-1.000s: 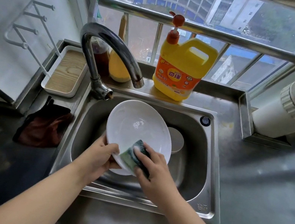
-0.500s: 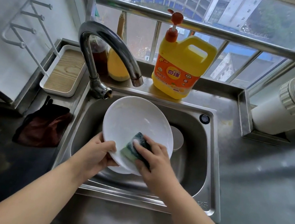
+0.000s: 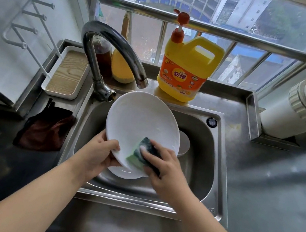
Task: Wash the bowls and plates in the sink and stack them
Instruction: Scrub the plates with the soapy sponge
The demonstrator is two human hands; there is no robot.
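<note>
Your left hand point(image 3: 99, 152) grips the white plate point(image 3: 140, 126) by its near-left rim, thumb over the face and fingers curled behind, holding it tilted up over the sink point(image 3: 218, 167). Your right hand point(image 3: 162, 166) holds the green-and-dark sponge point(image 3: 142, 153), fingers curled over its back, pressing it against the plate's lower right face. Suds show under the sponge and a thin soapy film streaks the plate.

Treat this plate as stiff, glazed and brittle; with soap on it, it is likely slippery, so a one-sided rim pinch is your weakest point. Keep the thumb well onto the face and the fingers spread behind, and let the sponge push toward your holding hand, not away from it. The sponge is soft and gives under pressure, so it needs little force.

Below the held plate another white dish point(image 3: 126, 173) lies in the basin, and a pale round dish point(image 3: 183, 145) peeks out behind the plate's right edge; a slip would land ceramic on ceramic. The faucet point(image 3: 116, 49) spout hangs just above the plate's top rim, so mind that when you turn it. No water is visibly running. The yellow detergent jug point(image 3: 186, 68) stands on the ledge behind the sink.
</note>
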